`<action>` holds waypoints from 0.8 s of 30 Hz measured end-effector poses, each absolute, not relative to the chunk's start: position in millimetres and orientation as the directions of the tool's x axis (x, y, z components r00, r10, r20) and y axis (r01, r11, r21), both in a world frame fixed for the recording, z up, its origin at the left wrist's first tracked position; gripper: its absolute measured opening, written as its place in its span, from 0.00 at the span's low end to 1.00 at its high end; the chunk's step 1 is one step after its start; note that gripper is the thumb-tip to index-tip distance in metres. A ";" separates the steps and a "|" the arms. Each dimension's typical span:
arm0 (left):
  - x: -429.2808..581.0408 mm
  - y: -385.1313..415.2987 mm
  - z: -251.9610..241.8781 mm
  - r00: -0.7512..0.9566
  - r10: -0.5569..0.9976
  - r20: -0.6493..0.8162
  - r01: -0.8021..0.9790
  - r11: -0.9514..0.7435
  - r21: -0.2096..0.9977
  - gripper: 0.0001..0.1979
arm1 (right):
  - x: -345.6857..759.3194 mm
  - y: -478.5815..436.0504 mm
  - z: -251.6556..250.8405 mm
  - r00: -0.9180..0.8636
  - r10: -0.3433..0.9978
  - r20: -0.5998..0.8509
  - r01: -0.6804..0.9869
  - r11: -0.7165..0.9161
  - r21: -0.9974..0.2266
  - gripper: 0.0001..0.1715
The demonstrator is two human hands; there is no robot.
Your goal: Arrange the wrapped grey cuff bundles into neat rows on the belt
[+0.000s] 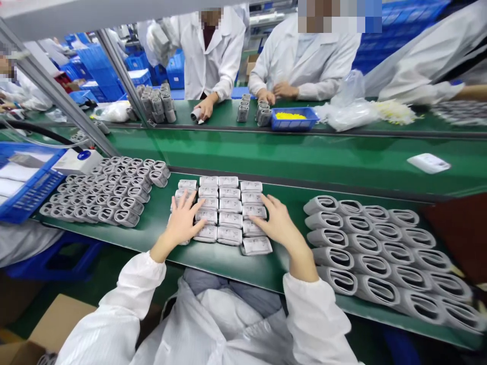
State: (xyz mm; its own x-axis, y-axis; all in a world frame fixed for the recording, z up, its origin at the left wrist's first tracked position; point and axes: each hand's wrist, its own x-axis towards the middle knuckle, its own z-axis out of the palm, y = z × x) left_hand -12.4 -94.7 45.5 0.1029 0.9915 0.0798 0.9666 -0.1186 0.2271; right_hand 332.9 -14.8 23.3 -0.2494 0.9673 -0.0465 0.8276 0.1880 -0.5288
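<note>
Several rolled grey cuffs point(230, 207) with printed faces up lie in close columns on the green bench in front of me. My left hand point(184, 217) rests on the left columns, fingers spread and palm down. On the opposite side, my right hand point(277, 219) lies over the right column with its fingers apart, the fingertips touching the cuffs there. Neither hand grips anything. One cuff point(257, 246) at the near right end sits a little askew. Parts of the outer columns are hidden under my hands.
Left stand rows of rolled cuffs point(110, 190) on end, beside a blue crate point(28, 177). Larger rolled cuffs point(380, 258) fill the right. A white plastic piece point(429, 162) lies on the green belt point(266, 152). Beyond, co-workers handle cuffs near a blue tray point(294, 123) of yellow pieces.
</note>
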 end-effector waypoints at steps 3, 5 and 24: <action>-11.5 -89.9 40.8 -0.070 0.991 0.118 0.975 0.043 0.219 0.34 | 322.5 -8.9 4.0 -0.236 0.962 -0.135 0.789 0.109 -0.605 0.51; -14.0 -83.0 39.6 -0.100 0.990 0.097 0.971 0.076 0.227 0.37 | 311.5 -13.5 -1.7 -0.215 0.971 -0.100 0.766 0.104 -0.634 0.50; 65.2 69.6 41.6 0.754 0.655 0.049 0.568 -0.689 0.450 0.38 | 306.7 -176.0 132.5 -0.667 0.386 -0.637 0.681 -0.032 -0.732 0.60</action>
